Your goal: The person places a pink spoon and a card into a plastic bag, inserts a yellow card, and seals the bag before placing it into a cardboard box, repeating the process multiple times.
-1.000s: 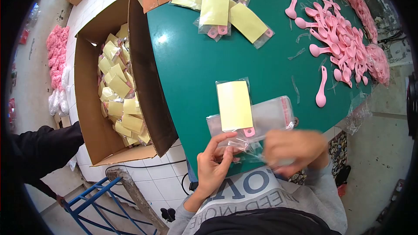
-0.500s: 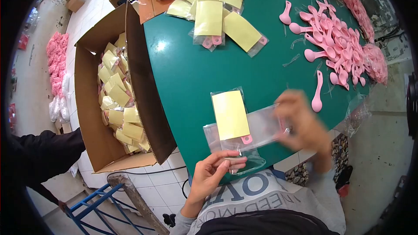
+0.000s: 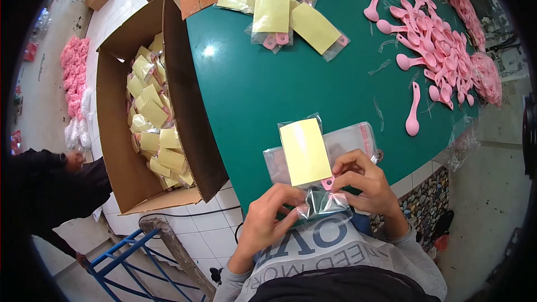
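Observation:
At the near edge of the green table (image 3: 246,95), my left hand (image 3: 272,216) pinches the left side of a clear plastic bag (image 3: 321,204). My right hand (image 3: 366,185) holds the bag's right side, fingers bent beside a pink spoon handle (image 3: 328,183). That handle sticks out under a yellow card (image 3: 305,152) in a clear sleeve. The card lies on a stack of clear empty bags (image 3: 352,138), above both hands.
Pink spoons (image 3: 439,50) lie piled at the right, a single spoon (image 3: 413,113) nearer. Packets with yellow cards (image 3: 272,12) are at the back. A cardboard box (image 3: 184,106) of packets stands left. Another person (image 3: 61,190) is beside a blue metal frame (image 3: 120,249).
My right hand has moved left and down from the end of the bag stack to the bag at my left hand. The bag is now held between both hands. The other person's arm has shifted.

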`<state>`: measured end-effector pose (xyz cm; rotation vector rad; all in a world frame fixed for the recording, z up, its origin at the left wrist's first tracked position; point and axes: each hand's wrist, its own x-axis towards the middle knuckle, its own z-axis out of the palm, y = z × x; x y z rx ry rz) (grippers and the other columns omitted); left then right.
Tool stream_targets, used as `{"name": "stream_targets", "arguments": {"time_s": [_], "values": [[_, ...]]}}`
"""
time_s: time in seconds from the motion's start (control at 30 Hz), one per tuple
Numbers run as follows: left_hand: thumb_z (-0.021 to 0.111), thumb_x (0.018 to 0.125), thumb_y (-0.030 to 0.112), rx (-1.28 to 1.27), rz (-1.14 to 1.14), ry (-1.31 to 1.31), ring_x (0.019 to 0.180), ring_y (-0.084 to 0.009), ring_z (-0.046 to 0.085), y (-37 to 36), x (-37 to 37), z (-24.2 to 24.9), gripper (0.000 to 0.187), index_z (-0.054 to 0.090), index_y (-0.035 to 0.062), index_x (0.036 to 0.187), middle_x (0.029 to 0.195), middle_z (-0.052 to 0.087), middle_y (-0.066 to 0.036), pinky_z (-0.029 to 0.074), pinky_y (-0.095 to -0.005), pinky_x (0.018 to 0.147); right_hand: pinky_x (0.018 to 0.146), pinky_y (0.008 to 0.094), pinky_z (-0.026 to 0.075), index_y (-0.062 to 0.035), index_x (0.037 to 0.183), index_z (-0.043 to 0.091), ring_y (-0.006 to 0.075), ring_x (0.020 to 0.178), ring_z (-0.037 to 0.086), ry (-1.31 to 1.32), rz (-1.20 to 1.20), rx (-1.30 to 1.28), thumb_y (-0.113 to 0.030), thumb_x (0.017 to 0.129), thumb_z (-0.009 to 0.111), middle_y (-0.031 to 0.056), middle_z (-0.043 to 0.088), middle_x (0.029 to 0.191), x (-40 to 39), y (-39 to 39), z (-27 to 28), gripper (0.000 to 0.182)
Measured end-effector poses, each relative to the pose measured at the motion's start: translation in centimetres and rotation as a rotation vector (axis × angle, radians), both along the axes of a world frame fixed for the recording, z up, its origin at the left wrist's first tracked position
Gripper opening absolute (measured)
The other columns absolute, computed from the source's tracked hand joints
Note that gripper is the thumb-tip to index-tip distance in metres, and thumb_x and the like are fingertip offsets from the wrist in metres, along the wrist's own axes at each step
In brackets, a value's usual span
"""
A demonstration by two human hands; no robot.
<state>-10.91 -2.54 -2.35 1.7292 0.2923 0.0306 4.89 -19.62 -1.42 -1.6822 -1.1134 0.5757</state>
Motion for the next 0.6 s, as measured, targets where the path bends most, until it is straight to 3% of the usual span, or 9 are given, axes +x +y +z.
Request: {"name": "stream_targets", "arguments": {"time_s": [0.07, 0.17, 0.27, 0.37, 0.47, 0.6], "values": [[0.068, 0.074, -0.002, 0.070, -0.009, 0.016, 0.076, -0.0174, 0.062, -0.2, 0.5, 0.6, 0.014, 0.060, -0.0004, 0.086, 0.096, 0.060, -0.009, 0.055, -0.0254, 0.061, 0.073, 0.0281, 0.052, -0.0039, 0.086, 0.063, 0.0178, 0.085, 0.058, 0.060, -0.029, -0.013, 0.001, 0.071, 0.070, 0.0085, 0.050, 0.098, -0.4, -0.3, 0.2, 0.017], [0.067, 0.075, -0.003, 0.050, 0.043, 0.014, 0.077, -0.0164, 0.062, -0.6, 0.4, 0.7, 0.015, 0.060, -0.0005, 0.087, 0.092, 0.060, -0.009, 0.055, -0.0251, 0.062, 0.071, 0.0263, 0.053, -0.0014, 0.086, 0.063, 0.0150, 0.086, 0.058, 0.109, -0.057, -0.109, 0.002, 0.075, 0.068, 0.0091, 0.052, 0.098, -0.7, -0.7, 0.9, 0.013], [0.067, 0.075, -0.003, -0.027, 0.151, 0.038, 0.078, -0.0149, 0.061, -1.6, 0.3, 0.3, 0.013, 0.060, -0.0008, 0.086, 0.090, 0.059, -0.009, 0.055, -0.0245, 0.062, 0.070, 0.0242, 0.054, 0.0021, 0.087, 0.061, 0.0122, 0.086, 0.060, 0.547, -0.228, -0.097, 0.000, 0.081, 0.065, 0.0092, 0.055, 0.097, -2.2, -0.6, 0.5, 0.008], [0.067, 0.076, -0.003, -0.041, 0.218, 0.058, 0.079, -0.0131, 0.061, -2.0, 0.3, 0.3, 0.010, 0.060, -0.0003, 0.083, 0.090, 0.059, -0.008, 0.055, -0.0238, 0.061, 0.068, 0.0230, 0.055, 0.0056, 0.089, 0.059, 0.0117, 0.083, 0.062, 0.765, -0.327, -0.067, 0.000, 0.085, 0.060, 0.0084, 0.059, 0.092, -2.9, -0.4, 0.0, 0.007], [0.064, 0.077, -0.007, -0.048, 0.223, 0.078, 0.077, -0.0114, 0.058, -2.2, 0.4, 0.3, 0.014, 0.056, -0.0039, 0.088, 0.092, 0.055, -0.008, 0.053, -0.0215, 0.065, 0.066, 0.0242, 0.054, 0.0062, 0.091, 0.051, 0.0164, 0.075, 0.065, 0.669, -0.328, -0.103, 0.004, 0.088, 0.054, 0.0128, 0.060, 0.089, -3.3, -0.2, -0.2, 0.005], [0.066, 0.079, -0.003, -0.288, 0.445, 0.127, 0.080, -0.0121, 0.061, -3.0, 0.4, 0.0, 0.019, 0.053, -0.0037, 0.093, 0.089, 0.059, -0.008, 0.052, -0.0216, 0.061, 0.064, 0.0246, 0.055, 0.0043, 0.090, 0.048, 0.0170, 0.072, 0.065, 0.734, -0.413, -0.090, 0.004, 0.088, 0.054, 0.0139, 0.061, 0.084, -3.5, 0.3, 0.0, 0.007]]}}
